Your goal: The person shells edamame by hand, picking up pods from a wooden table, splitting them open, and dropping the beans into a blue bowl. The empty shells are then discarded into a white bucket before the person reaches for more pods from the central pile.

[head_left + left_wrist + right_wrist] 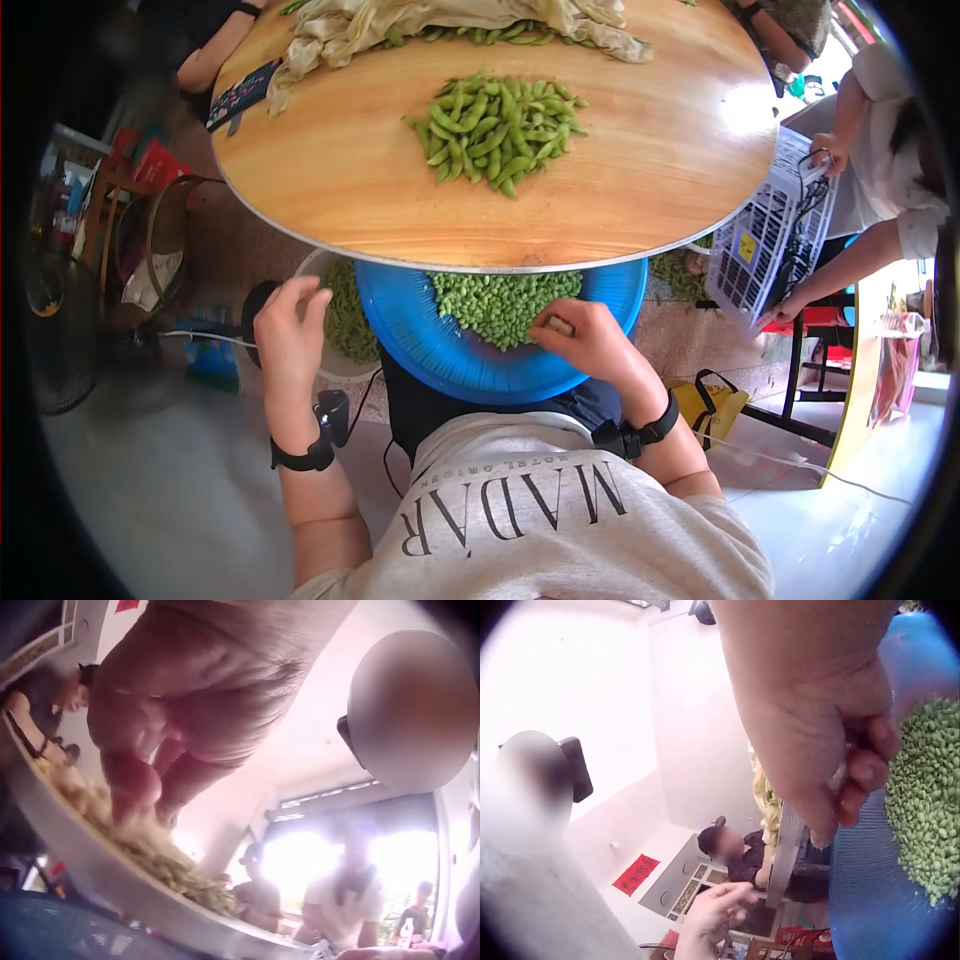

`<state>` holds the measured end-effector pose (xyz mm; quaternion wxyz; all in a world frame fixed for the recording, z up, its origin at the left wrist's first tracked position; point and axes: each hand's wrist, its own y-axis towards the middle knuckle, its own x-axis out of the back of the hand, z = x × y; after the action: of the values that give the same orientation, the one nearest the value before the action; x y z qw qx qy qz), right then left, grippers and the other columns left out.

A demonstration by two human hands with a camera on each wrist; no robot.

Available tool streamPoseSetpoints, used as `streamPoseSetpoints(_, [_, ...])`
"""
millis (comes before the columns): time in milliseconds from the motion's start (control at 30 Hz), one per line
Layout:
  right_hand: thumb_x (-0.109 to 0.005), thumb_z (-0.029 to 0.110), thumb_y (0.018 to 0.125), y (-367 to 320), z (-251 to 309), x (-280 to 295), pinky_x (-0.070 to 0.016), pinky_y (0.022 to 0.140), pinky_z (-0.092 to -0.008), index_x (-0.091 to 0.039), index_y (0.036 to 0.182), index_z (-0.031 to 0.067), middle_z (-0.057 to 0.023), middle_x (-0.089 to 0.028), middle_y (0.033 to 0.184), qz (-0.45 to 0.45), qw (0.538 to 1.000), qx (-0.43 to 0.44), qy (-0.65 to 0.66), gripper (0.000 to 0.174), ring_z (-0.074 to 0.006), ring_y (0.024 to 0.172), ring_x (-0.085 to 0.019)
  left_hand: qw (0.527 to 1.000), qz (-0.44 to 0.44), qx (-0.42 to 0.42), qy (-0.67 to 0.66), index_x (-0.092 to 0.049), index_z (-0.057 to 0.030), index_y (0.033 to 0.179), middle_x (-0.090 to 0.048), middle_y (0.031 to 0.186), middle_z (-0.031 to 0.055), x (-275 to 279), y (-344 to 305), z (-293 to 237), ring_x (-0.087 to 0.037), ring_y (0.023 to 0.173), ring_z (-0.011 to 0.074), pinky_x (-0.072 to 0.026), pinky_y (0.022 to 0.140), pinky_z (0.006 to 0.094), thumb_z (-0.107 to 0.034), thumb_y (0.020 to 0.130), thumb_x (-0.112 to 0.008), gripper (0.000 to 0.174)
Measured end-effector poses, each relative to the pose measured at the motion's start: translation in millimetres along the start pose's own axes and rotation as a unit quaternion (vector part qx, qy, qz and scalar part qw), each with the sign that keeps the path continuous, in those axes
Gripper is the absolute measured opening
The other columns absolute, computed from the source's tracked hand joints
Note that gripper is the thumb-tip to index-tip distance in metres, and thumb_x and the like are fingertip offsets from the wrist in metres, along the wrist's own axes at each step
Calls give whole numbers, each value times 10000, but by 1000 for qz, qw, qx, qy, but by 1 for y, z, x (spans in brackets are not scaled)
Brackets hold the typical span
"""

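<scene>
Over the right part of a blue basin (400,345) my right hand (600,345) has its fingers curled. A small pale thing (559,325) shows between thumb and fingers, and I cannot tell what it is. Shelled green beans (505,305) lie heaped in the basin, also plain in the right wrist view below the hand. My left hand (290,330) is raised left of the basin, fingers loosely bent with nothing visible in them. It overlaps the edge of a pale tub (350,372) holding green pods or hulls (352,325). A pile of green soybean pods (500,130) sits on the round table ahead.
The wooden table's (330,200) near edge overhangs the basin. A cream cloth (440,18) with more pods lies at its far side. At right a person (880,150) holds a white plastic crate (770,230). A yellow bag (715,405) and a fan (65,320) stand on the floor.
</scene>
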<state>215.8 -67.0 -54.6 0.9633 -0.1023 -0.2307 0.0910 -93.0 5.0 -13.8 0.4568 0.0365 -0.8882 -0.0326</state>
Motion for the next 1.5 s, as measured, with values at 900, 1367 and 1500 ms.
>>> streamPoseSetpoints(900, [-547,138,850,-97,-84,91,-281,446,-184,-540,842,36,30,-470,616,-362,830,-58,419,103,-34,504,-387,958,86,-273,4,-618,16,849,-568,672,76,-52,67,-157,-552,539,140,-421,501,247,-50,764,-611,108])
streamPoseSetpoints(1367, [-612,219,840,-8,16,85,-320,525,-169,-567,893,31,47,-488,678,-60,923,64,374,200,-27,594,-405,931,70,-322,155,-613,-49,763,-552,841,100,-129,97,-206,-577,682,286,-473,606,391,-108,701,-653,94])
streamPoseSetpoints(1500, [-598,210,860,1,7,88,-362,584,-177,-583,913,38,56,-522,745,-78,917,67,385,180,-21,676,-434,955,107,-246,-128,-571,-42,759,-601,812,73,-112,106,-202,-554,547,164,-450,480,288,-116,755,-646,105])
